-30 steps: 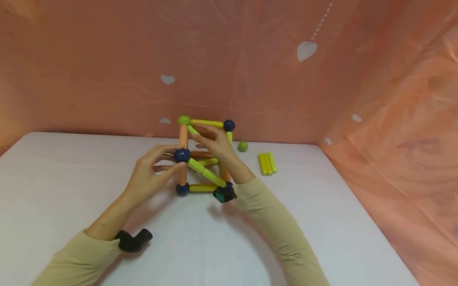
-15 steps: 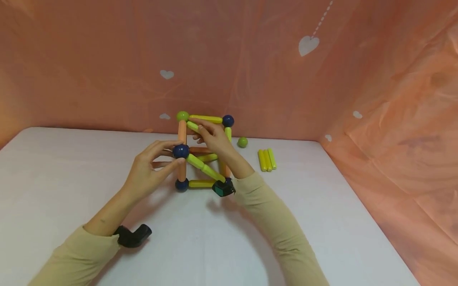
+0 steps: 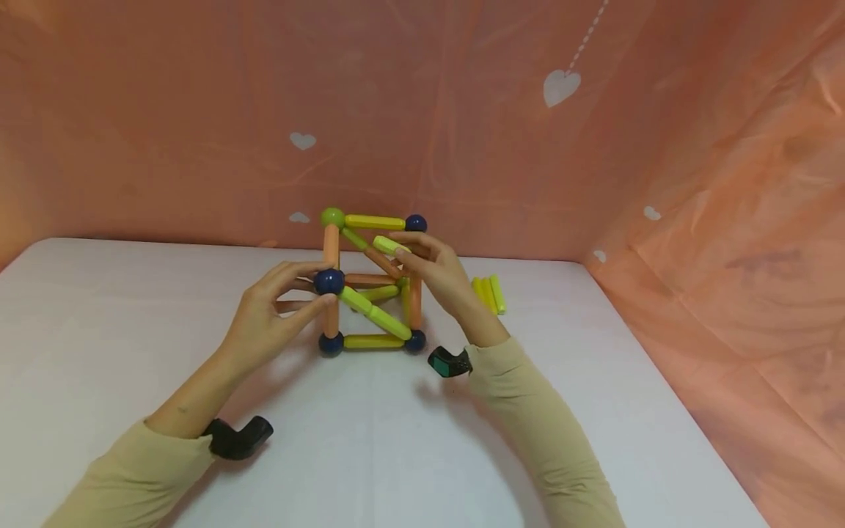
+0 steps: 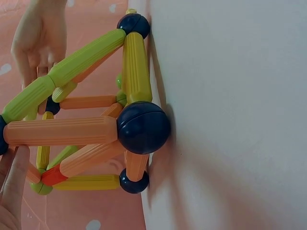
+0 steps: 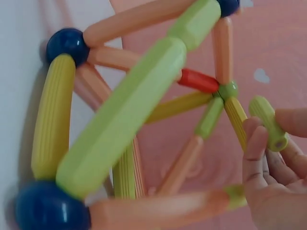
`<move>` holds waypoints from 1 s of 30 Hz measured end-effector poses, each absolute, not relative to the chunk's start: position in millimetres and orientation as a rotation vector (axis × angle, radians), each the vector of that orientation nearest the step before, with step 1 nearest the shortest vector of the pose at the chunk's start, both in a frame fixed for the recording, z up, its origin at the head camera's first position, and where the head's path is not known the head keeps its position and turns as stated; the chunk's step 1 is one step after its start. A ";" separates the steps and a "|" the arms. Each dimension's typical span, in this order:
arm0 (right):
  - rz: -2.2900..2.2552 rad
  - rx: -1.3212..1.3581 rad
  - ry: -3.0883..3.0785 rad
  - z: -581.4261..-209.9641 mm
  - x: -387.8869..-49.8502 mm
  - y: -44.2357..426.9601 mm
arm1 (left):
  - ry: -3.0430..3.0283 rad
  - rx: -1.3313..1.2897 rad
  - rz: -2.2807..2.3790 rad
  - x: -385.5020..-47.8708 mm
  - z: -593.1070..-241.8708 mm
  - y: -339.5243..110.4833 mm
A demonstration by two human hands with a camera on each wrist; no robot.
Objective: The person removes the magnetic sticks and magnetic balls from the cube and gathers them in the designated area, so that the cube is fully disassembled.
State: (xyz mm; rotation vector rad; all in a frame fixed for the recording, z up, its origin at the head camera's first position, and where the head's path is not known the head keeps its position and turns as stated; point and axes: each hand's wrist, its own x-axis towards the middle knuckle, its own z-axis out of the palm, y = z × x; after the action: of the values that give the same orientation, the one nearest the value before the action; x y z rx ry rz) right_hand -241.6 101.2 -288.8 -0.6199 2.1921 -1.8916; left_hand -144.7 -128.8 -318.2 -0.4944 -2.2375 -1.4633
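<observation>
A frame of magnetic rods and balls stands on the white table, built from orange, yellow and light green rods. At its near left upper corner my left hand [image 3: 273, 312] pinches a navy ball [image 3: 329, 281] between thumb and fingers. My right hand [image 3: 445, 279] holds a short light green rod [image 3: 389, 246] in its fingertips, near the frame's upper right side. The right wrist view shows this short rod [image 5: 268, 123] apart from the frame. A green ball [image 3: 333, 218] tops the far left corner, joined by a yellow rod [image 3: 374, 221] to another navy ball [image 3: 416, 223].
Several yellow and light green rods [image 3: 488, 295] lie side by side on the table [image 3: 370, 455], right of the frame and partly behind my right hand. An orange cloth [image 3: 422, 110] with white hearts hangs behind and along the right side.
My right hand has drawn back rightward from near the top green ball, the short light green rod in its fingers. It now hides the loose green ball. My left hand keeps its grip.
</observation>
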 end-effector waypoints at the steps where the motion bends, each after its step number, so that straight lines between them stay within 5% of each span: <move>1: -1.898 -0.611 2.199 -288.5 -241.0 104.8 | -2.239 -0.494 -1.464 -144.5 -317.8 -128.7; 13: -1.952 -0.540 2.285 -291.9 -237.2 141.6 | -2.239 -0.489 -1.479 -142.6 -314.9 -128.4; 30: -1.892 0.051 2.443 -317.4 -250.1 163.2 | -2.238 -0.477 -1.477 -139.6 -314.1 -129.6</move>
State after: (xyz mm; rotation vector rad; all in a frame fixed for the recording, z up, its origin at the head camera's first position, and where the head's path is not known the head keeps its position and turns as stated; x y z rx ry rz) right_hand -250.1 163.2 -317.4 0.0509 2.4433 -1.8925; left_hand -139.6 -129.6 -314.1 -0.4774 -2.2379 -1.4766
